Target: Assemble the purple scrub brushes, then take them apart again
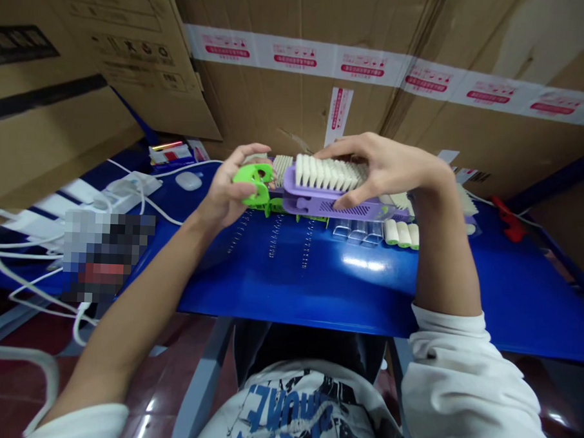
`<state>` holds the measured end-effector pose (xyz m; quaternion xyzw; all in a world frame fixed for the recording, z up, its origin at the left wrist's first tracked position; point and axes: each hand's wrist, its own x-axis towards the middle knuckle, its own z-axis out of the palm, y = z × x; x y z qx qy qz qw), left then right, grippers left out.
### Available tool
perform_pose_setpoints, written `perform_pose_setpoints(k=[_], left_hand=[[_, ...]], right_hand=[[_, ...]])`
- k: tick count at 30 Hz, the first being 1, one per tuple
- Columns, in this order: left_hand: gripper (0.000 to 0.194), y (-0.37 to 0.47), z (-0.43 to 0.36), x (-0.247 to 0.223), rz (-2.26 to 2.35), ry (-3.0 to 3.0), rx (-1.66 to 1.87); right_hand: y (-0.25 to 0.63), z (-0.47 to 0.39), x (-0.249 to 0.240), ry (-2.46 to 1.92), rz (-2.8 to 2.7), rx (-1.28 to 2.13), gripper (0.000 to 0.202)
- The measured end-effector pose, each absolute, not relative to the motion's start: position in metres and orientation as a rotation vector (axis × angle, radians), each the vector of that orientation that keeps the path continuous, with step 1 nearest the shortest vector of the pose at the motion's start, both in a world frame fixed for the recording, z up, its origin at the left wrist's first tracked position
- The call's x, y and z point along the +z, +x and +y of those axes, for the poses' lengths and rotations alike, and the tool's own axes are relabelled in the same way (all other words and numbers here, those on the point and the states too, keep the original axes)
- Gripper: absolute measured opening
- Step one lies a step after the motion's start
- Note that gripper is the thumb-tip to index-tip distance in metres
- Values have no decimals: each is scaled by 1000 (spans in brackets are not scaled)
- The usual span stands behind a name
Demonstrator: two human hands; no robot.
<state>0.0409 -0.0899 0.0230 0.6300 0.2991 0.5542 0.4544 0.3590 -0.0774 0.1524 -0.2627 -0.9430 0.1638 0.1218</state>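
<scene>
My left hand (pixel 230 184) is closed around a bright green plastic part (pixel 255 182) with a curved, notched outline. To its right, my right hand (pixel 376 164) grips a purple brush (pixel 316 201) with pale bristles facing up. The green part and the brush's left end are close together; whether they touch I cannot tell. Behind the hands are more brushes with pale bristles (pixel 282 167), partly hidden. Below, three rows of small metal springs (pixel 274 234) lie on the blue table (pixel 289 290). More green parts (pixel 276 207) sit just behind the springs.
Clear plastic pieces (pixel 358 232) and white rollers with green ends (pixel 402 233) lie right of the springs. At the left are a white mouse (pixel 188 180), a power strip (pixel 129 189) and cables. A red tool (pixel 509 219) lies far right. Cardboard (pixel 287 115) stands behind the table.
</scene>
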Motion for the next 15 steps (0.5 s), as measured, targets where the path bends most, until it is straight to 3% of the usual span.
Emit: perform_pose_setpoints(k=[3,9,12,15], left_hand=[[71,23,-83,30,739,1467,1484],[55,6,-75,33,902,1442,1467],[54,8,-70,26,898,1509,1408],[70,6,-67,21,906,1578,1343]], right_hand=[[381,-79,162,-907,-2618,388,86],[410,-78,166,-1037,-2446,276,94],[413,-76,164,-1106,-2428,241,98],[413,-72,161,-1130,-2454,195,100]])
